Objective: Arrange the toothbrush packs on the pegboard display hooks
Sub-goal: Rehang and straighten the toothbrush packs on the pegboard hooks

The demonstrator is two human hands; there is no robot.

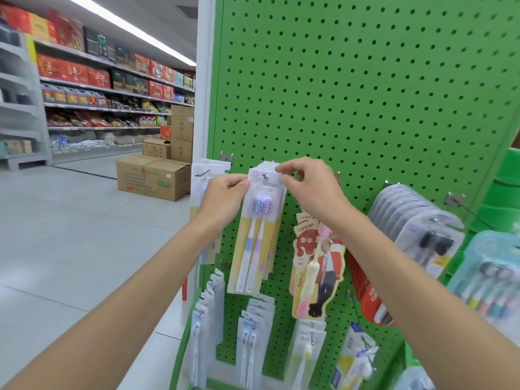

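The left hand (225, 194) pinches the left edge of the front twin toothbrush pack (254, 237), which hangs on its hook (264, 175), probably to steady it, while the right hand (308, 184) pinches the card tops, seemingly squaring the stack against the green pegboard (365, 94).

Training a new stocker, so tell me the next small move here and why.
Probably slide the front toothbrush pack back along the hook against the packs behind it. The left hand and right hand pinch its top corners, and the hook's tip shows through its hang hole.
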